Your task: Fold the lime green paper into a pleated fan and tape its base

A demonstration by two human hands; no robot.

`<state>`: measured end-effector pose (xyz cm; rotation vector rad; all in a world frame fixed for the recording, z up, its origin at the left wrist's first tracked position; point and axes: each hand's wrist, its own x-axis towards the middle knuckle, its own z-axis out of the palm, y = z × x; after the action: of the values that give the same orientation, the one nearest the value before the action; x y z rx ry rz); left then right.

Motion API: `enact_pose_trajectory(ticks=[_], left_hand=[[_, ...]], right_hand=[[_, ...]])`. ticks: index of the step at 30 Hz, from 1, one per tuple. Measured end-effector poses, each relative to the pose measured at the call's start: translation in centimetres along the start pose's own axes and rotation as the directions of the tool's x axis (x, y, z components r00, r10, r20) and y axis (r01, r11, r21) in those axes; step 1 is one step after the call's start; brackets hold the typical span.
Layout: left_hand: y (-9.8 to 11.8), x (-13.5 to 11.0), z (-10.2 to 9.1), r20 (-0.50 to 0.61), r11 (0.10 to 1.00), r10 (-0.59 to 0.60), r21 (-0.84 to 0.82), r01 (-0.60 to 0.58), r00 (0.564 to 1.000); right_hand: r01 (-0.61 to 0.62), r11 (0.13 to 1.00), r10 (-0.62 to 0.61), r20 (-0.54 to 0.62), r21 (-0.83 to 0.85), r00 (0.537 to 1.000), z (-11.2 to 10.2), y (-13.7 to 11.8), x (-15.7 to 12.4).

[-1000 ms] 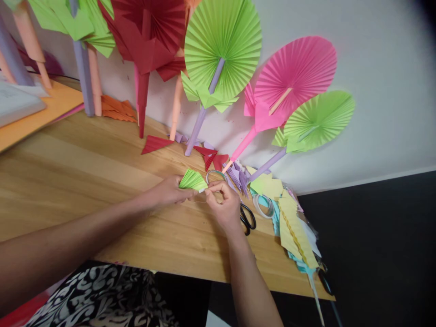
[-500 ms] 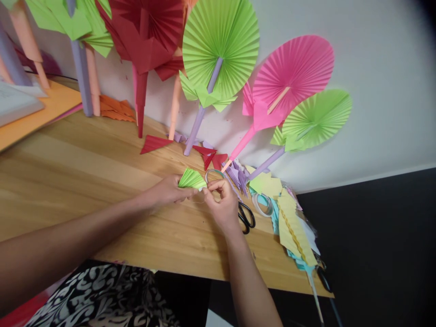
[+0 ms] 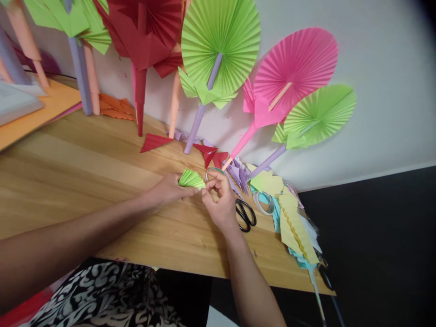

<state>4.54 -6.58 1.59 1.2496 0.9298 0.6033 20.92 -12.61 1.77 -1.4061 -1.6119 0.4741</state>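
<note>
My left hand (image 3: 175,188) pinches a small light-green pleated paper fan (image 3: 191,178) between thumb and fingers, its folds spreading toward the upper left. At the fan's narrow right end is my right hand (image 3: 220,197), with thumb and index finger pressed together. Whatever that pinch holds is too small to make out, though a faint thin line hangs just below the hands. Black-handled scissors (image 3: 245,215) lie to the right of my right hand, their blades partly hidden. A roll of tape (image 3: 214,172) sits just behind my right fingers.
Large paper fan flowers in green (image 3: 221,41), pink (image 3: 296,68) and red (image 3: 145,41) lean on the wall. Red folded pieces (image 3: 155,142), purple scraps (image 3: 237,171), another tape roll (image 3: 264,203) and yellow paper (image 3: 296,227) lie along the wooden table's (image 3: 85,177) back and right side.
My right hand's fingers have lifted and spread a little while the thumb and index pinch stays near the fan's tip. The left hand holds the fan almost still. The view shifted slightly.
</note>
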Motion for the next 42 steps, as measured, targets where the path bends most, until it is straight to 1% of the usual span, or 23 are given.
enact_pose_trajectory(ticks=[4, 6, 8, 11, 14, 21, 28, 35, 37, 40, 42], left_hand=[[-0.3, 0.2, -0.1, 0.025, 1.0, -0.017, -0.025, 0.017, 1.0], [-0.5, 0.3, -0.2, 0.031, 0.999, -0.017, -0.045, 0.018, 0.999], [-0.6, 0.4, -0.2, 0.033, 0.998, -0.011, -0.057, 0.013, 0.999], [-0.6, 0.4, -0.2, 0.041, 0.998, 0.006, -0.062, -0.003, 0.999], [-0.6, 0.4, -0.3, 0.056, 0.998, 0.023, -0.062, -0.019, 0.998], [-0.5, 0.4, -0.3, 0.048, 1.0, -0.003, -0.015, 0.004, 0.999], [-0.6, 0.5, -0.4, 0.046, 1.0, -0.004, 0.003, 0.004, 0.999], [-0.5, 0.7, -0.5, 0.097, 1.0, -0.006, -0.014, 0.007, 0.995], [-0.5, 0.6, -0.5, 0.11, 1.0, -0.002, -0.019, 0.004, 0.994], [-0.5, 0.4, -0.5, 0.116, 1.0, -0.002, -0.017, 0.004, 0.993], [-0.4, 0.3, -0.4, 0.115, 1.0, -0.006, -0.018, 0.008, 0.993]], right_hand=[[-0.085, 0.984, 0.082, 0.03, 0.158, 0.996, -0.2, 0.4, 0.1], [-0.124, 0.969, 0.124, 0.017, 0.213, 0.992, -0.6, 0.6, 0.3], [-0.171, 0.962, 0.173, 0.009, 0.214, 0.985, -0.8, 0.8, 0.5], [-0.23, 0.961, 0.222, 0.069, 0.155, 0.973, -0.8, 0.7, 0.5], [-0.23, 0.966, 0.216, 0.116, 0.121, 0.969, -0.3, 0.5, 0.5], [-0.213, 0.976, 0.204, 0.133, 0.054, 0.97, -0.1, -0.1, 0.5], [-0.26, 0.961, 0.247, 0.13, 0.091, 0.96, -0.3, 0.0, 0.5], [-0.239, 0.955, 0.225, 0.096, 0.176, 0.97, -0.3, 1.0, 0.7], [-0.247, 0.952, 0.229, 0.115, 0.18, 0.967, -0.3, 1.0, 0.6], [-0.295, 0.939, 0.266, 0.167, 0.179, 0.949, -0.1, 0.8, 0.5], [-0.308, 0.937, 0.28, 0.173, 0.163, 0.944, 0.0, 0.5, 0.5]])
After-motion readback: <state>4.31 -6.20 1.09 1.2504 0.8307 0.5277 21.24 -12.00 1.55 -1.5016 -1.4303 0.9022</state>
